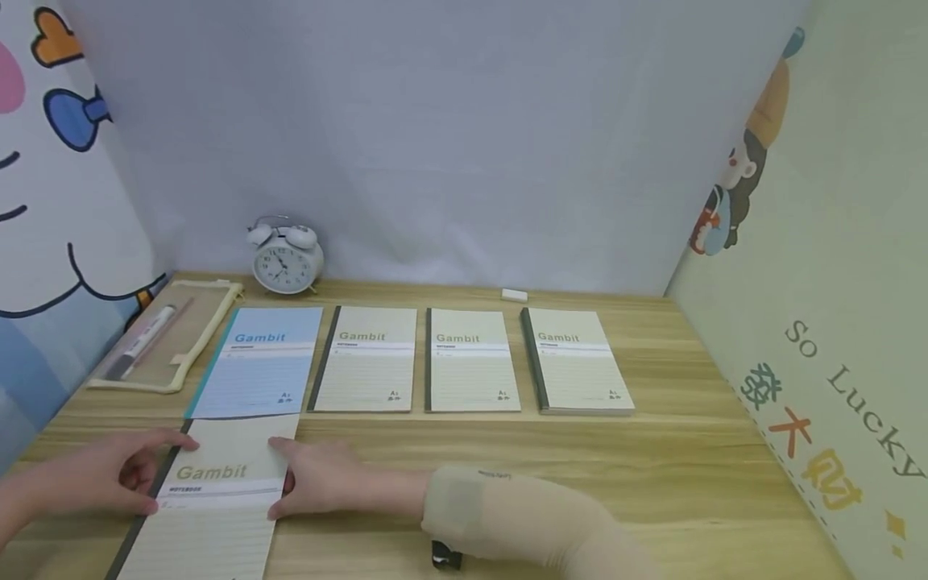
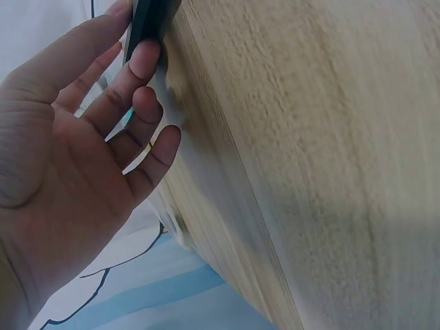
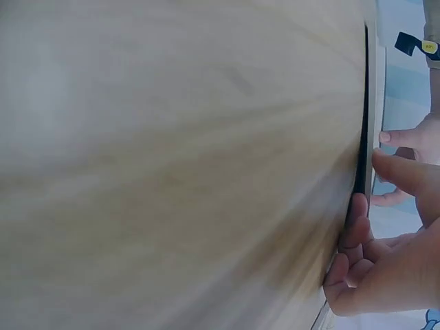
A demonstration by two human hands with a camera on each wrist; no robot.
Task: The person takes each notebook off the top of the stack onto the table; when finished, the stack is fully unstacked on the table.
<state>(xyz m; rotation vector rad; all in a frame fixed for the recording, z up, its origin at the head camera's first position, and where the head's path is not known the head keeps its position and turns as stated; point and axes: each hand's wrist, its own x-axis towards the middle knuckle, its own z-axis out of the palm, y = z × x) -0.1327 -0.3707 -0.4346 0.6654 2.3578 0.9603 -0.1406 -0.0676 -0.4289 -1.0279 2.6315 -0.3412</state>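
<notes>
Both hands are on a cream notebook (image 1: pixel 217 532) with a dark spine, marked Gambit, at the front left of the table. At its spine side, my left hand (image 1: pixel 109 475) grips the edge with thumb and fingers; the left wrist view shows the dark spine (image 2: pixel 146 24) at the fingertips of that hand (image 2: pixel 75 158). My right hand (image 1: pixel 326 475) holds the opposite edge. From the right wrist, the notebook's edge (image 3: pixel 372 89) shows between thumb and fingers of the right hand (image 3: pixel 399 268), a dark gap under it. Its top end meets a blue notebook (image 1: pixel 264 370).
Right of the blue notebook lie two cream notebooks (image 1: pixel 370 362) (image 1: pixel 471 362) and a thicker cream notebook stack (image 1: pixel 580 362). Behind stand a white alarm clock (image 1: pixel 286 264) and a small white block (image 1: pixel 515 296). A mesh pouch (image 1: pixel 206 322) holding a marker (image 1: pixel 148 334) lies far left.
</notes>
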